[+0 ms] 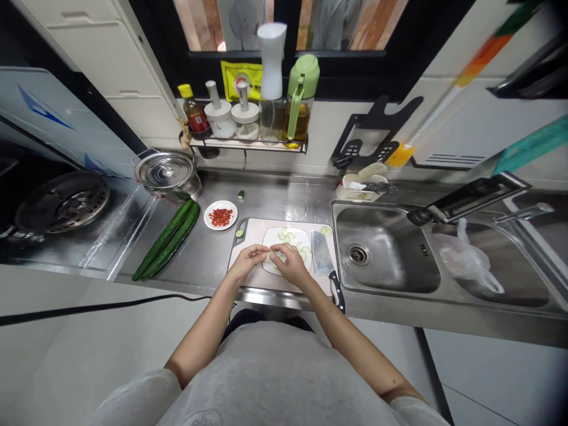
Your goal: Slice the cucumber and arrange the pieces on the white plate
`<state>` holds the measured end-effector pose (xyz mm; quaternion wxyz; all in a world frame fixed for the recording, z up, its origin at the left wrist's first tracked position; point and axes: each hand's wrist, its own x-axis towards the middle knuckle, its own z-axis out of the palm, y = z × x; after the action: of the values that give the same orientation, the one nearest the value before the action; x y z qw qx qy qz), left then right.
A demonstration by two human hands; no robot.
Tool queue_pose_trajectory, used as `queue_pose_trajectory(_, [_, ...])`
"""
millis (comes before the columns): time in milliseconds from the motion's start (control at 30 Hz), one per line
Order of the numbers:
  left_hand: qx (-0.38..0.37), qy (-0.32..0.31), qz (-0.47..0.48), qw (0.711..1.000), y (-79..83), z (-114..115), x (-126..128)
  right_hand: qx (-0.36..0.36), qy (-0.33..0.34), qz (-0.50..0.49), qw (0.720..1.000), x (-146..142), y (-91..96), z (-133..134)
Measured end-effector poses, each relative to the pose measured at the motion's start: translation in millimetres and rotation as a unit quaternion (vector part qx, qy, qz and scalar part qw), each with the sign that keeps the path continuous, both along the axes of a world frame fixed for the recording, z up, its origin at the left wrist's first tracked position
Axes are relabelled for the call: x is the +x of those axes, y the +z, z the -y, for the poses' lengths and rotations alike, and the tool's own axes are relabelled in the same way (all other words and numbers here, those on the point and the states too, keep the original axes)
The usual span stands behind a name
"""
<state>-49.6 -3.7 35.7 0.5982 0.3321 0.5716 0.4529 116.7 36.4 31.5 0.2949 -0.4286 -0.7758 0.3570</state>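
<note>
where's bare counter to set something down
Bare counter lies between the cucumbers and cutting board, in front of the red-filled dish; more between board and wall. The board is crowded: left hand, right hand, plate, slices, knife.

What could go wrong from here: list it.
The knife lies beside the plate, its handle jutting past the front edge of the cutting board; the right hand might catch it. Both hands, the left included, crowd the cucumber slices and could nudge some.
</note>
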Motion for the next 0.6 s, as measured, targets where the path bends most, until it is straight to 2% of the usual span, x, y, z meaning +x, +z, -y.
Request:
queue_pose_trajectory(67, [0.016, -0.012, -0.002, 1.0, -0.6, 0, 2, 0.001, 0.006, 0.0, 1.0, -1, 0.1, -1])
queue_pose_trajectory(167, [0.038, 0.012, -0.063, 0.997, -1.8, 0, 4, -0.018, 0.001, -0.003, 1.0, 2, 1.7, -2])
queue_pose_trajectory(267, [0.023, 0.02, -0.108, 0.994, 0.9, 1, 6, -0.026, 0.002, -0.004, 1.0, 6, 5.8, -2])
queue_pose_trajectory(400, [-0.065, -0.038, -0.054, 0.996, 9.3, 3, 11, 0.02, 0.025, 0.007, 0.999, 11, 13.9, -1])
queue_pose_trajectory(500, [-0.128, -0.038, 0.009, 0.991, 13.2, 2, 13, 0.056, 0.042, 0.02, 0.997, 13, 18.4, -1])
queue_pose_trajectory(600, [-0.151, -0.027, 0.056, 0.987, 13.5, 0, 14, 0.071, 0.055, 0.02, 0.996, 14, 19.9, -1])
